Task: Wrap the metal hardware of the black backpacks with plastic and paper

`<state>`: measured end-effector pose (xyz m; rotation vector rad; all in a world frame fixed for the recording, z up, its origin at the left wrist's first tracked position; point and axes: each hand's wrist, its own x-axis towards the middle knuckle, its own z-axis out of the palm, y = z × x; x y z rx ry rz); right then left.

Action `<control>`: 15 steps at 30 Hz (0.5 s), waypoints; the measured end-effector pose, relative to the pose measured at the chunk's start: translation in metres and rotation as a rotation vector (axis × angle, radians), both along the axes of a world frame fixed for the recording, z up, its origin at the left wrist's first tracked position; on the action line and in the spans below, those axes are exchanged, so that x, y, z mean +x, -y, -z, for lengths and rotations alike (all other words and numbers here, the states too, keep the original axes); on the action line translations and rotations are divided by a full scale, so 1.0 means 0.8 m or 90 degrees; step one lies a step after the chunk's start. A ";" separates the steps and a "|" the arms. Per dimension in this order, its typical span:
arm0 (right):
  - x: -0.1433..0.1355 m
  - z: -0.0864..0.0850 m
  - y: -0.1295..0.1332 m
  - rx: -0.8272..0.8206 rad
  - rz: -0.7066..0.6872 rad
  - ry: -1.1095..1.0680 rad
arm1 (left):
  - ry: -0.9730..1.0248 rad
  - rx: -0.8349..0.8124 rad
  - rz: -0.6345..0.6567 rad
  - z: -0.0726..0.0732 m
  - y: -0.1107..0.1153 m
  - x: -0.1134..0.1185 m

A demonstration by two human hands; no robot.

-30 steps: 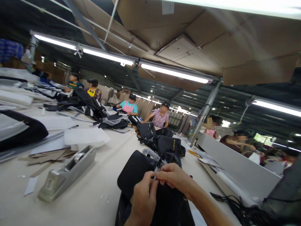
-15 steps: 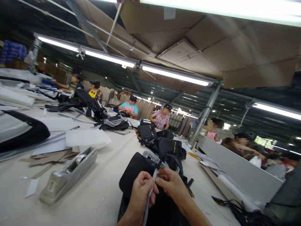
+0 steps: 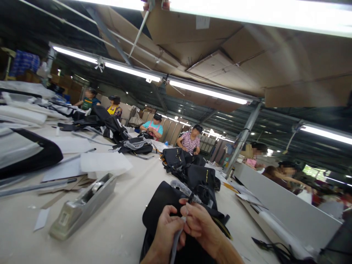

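A black backpack point(image 3: 161, 201) lies in front of me, with its flap facing up. My left hand point(image 3: 167, 229) is closed on a plastic-wrapped strap point(image 3: 175, 245), which runs down toward the bottom of the view. Close beside it, my right hand point(image 3: 203, 225) pinches the strap's upper end, near a small dark piece that sticks up from the fingers. The fingers of both hands nearly meet over the backpack. Just beyond them, clear plastic wrapping point(image 3: 181, 187) covers a looped part at the top of the bag.
A grey tape dispenser point(image 3: 82, 209) stands at left on the pale table point(image 3: 121, 220). Behind it lie white sheets point(image 3: 104, 163) and cardboard pieces. More black backpacks point(image 3: 202, 178) line the table beyond. Black straps point(image 3: 271, 247) lie at right. Several people work farther off.
The view has shifted slightly. My right hand's fingers have curled in closer to the left hand's. A grey strip with a dark tip now shows across the cardboard at left.
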<state>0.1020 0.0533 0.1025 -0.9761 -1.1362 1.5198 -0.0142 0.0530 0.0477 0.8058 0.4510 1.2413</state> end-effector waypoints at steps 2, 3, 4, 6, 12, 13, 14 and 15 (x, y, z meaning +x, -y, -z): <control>0.001 0.004 -0.002 0.020 -0.019 0.051 | 0.010 -0.009 0.018 -0.003 0.001 -0.003; 0.002 0.006 -0.002 0.030 -0.025 0.075 | 0.015 -0.012 0.021 -0.004 0.002 -0.005; 0.003 0.006 -0.002 0.041 -0.031 0.092 | 0.018 -0.012 0.023 -0.006 0.003 -0.007; 0.006 0.007 -0.001 0.064 -0.049 0.111 | 0.021 -0.005 0.023 -0.010 0.006 -0.010; 0.011 0.008 0.001 0.186 -0.005 0.278 | -0.020 0.034 -0.011 -0.008 0.010 -0.007; 0.011 0.009 0.001 0.223 0.025 0.301 | -0.037 0.046 -0.022 -0.007 0.010 -0.006; 0.010 0.011 0.000 0.253 0.051 0.313 | -0.053 0.056 -0.029 -0.006 0.011 -0.005; 0.008 0.014 -0.001 0.271 0.068 0.316 | -0.067 0.063 -0.032 -0.006 0.011 -0.004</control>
